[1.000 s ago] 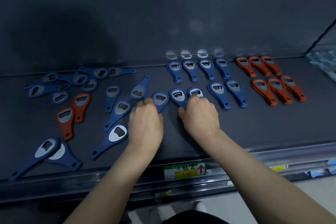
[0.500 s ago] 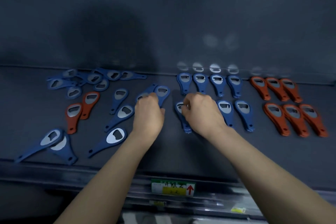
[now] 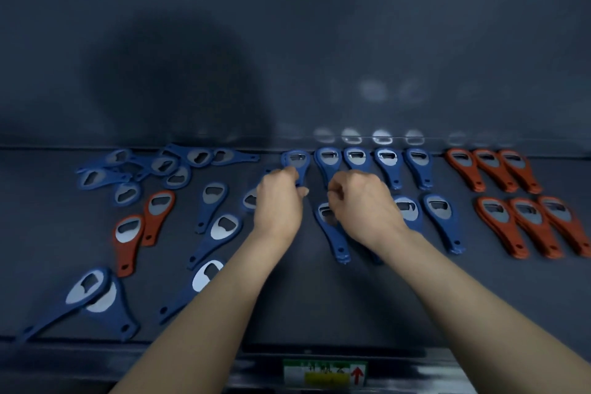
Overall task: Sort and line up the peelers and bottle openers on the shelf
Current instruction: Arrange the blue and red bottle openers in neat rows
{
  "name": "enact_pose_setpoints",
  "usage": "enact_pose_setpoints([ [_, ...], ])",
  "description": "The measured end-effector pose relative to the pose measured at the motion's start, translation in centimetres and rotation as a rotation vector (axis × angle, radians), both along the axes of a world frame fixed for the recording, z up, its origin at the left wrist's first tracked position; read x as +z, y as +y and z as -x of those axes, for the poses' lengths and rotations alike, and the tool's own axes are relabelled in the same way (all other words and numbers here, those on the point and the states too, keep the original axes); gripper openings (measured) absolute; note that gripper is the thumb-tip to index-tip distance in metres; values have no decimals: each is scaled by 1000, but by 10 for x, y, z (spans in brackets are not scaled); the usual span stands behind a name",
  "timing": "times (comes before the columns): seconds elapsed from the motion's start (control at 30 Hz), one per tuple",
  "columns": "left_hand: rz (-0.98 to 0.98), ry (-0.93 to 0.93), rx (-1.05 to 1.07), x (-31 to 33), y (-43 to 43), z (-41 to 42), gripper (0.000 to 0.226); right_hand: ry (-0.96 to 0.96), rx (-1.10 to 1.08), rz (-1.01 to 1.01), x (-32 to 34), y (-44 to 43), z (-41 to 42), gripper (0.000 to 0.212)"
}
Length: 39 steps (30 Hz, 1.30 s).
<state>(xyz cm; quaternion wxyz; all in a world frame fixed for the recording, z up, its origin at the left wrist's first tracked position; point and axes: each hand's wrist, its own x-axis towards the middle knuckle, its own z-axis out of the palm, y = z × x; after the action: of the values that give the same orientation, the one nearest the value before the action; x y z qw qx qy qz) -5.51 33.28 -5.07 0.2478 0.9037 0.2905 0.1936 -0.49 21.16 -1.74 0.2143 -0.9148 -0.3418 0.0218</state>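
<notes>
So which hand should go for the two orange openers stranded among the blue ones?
Left. The two stray orange openers lie far on the left hand's side; the right hand would have to cross that arm. The left hand must first let go of its blue opener.

My left hand (image 3: pixel 278 205) grips a blue plastic, metal-headed bottle opener (image 3: pixel 296 159) in the back row on the dark shelf (image 3: pixel 307 313); my right hand (image 3: pixel 364 205) curls over another blue opener (image 3: pixel 335 241), grip unclear from here.

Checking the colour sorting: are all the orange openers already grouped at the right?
No, two orange openers lie among scattered blue openers on the left.
</notes>
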Motion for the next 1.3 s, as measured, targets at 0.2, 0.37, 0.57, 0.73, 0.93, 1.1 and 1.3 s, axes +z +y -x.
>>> enact_pose_setpoints([
  [0.2,51,16,-109,15,21,20,19,-22,24,-7,-1,25,10,17],
  [0.37,-94,209,145,24,71,71,27,-73,285,151,-8,61,16,41],
  [0.57,35,327,137,25,89,97,23,-123,482,339,-11,95,10,46],
  [0.73,124,345,160,24,97,107,17,-100,471,391,-5,107,21,22],
  [0.93,300,312,132,27,105,118,25,1,225,329,-3,101,52,20],
  [1.1,622,208,85,30,108,131,20,148,42,213,-7,96,65,41],
  [1.3,677,162,45,27,82,116,24,287,-136,115,-8,78,69,43],
])
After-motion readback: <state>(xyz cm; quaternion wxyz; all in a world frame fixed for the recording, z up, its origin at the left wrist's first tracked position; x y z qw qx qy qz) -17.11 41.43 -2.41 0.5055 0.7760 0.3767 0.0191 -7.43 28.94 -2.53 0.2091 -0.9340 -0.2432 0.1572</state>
